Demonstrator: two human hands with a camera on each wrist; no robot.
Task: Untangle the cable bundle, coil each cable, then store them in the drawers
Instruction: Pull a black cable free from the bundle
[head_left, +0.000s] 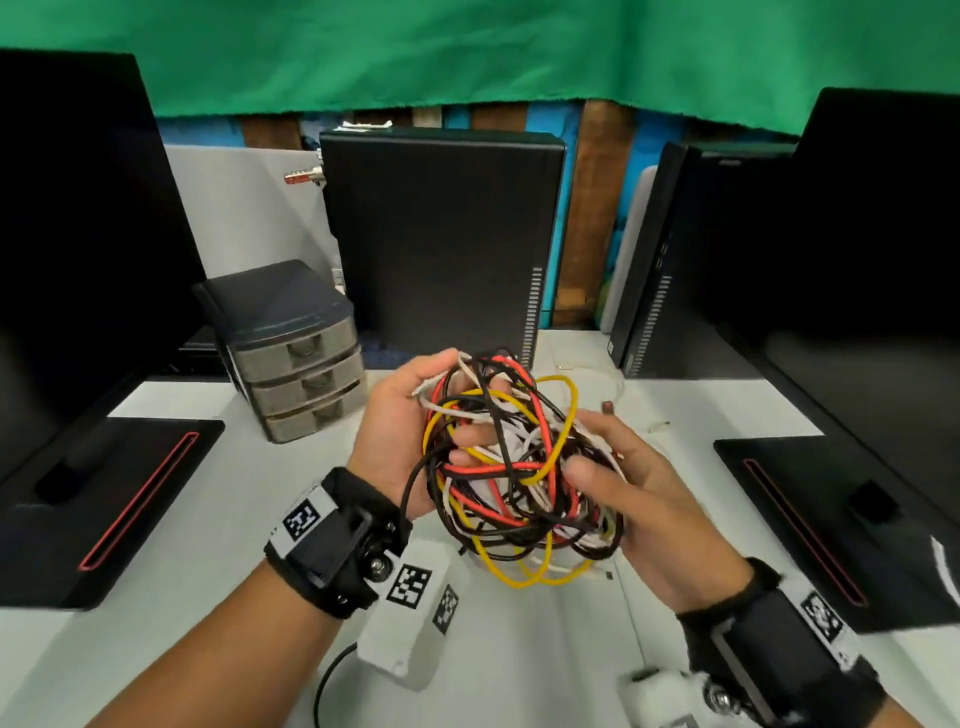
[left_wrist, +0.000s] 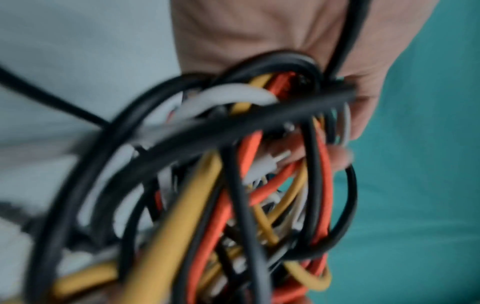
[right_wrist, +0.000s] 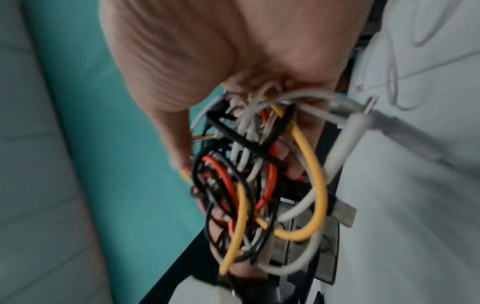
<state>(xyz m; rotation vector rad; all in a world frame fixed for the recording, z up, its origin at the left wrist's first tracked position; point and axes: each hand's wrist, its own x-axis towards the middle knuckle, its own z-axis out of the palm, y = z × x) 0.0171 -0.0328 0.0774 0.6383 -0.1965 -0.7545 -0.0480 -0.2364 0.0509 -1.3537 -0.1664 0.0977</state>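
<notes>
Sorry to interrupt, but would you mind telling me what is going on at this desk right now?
A person is holding a tangled cable bundle of black, red, yellow and white cables above the white desk. The left hand grips it from one side and the right hand from the other. Nothing is separated or coiled yet. The small three-drawer organizer stands to the left with its drawers shut, in front of a black computer tower.
</notes>
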